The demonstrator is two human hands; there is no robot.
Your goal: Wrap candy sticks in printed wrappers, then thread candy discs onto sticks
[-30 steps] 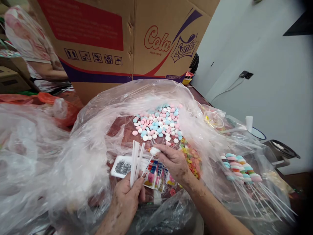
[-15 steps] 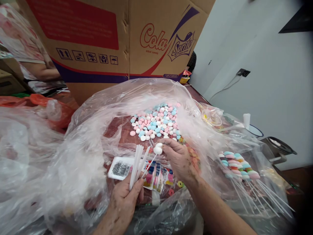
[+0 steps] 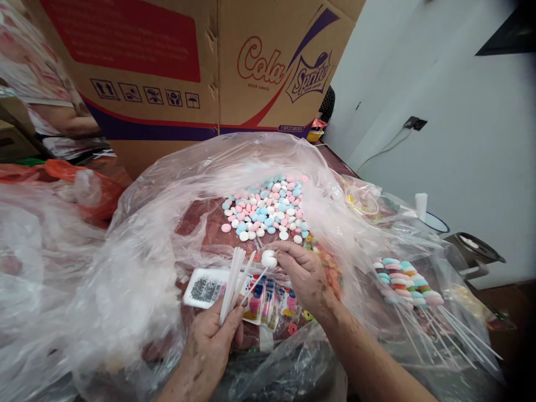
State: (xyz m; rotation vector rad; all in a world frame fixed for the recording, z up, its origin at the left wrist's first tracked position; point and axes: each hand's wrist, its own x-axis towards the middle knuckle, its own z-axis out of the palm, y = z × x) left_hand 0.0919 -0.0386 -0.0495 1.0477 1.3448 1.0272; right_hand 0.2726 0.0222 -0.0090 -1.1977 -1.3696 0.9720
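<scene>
My left hand is closed around a bundle of white sticks. One thin stick leans out of the bundle to the right, its tip at the underside of a white candy. My right hand pinches that candy between thumb and fingers; a second white piece seems to sit against it. Beyond my hands lies a spread of pink, blue and white candies. Below the sticks are small printed packets and a white package with a barcode.
Skewered candies on white sticks lie to the right on clear plastic. Crumpled plastic sheeting surrounds the work area. A large cardboard box stands behind. Ring-shaped gummies lie under the plastic. A metal jug is far right. Another person's arm shows at far left.
The view has shifted slightly. My right hand presses the white candy a little closer down onto the stick's tip. My left hand keeps its hold on the sticks.
</scene>
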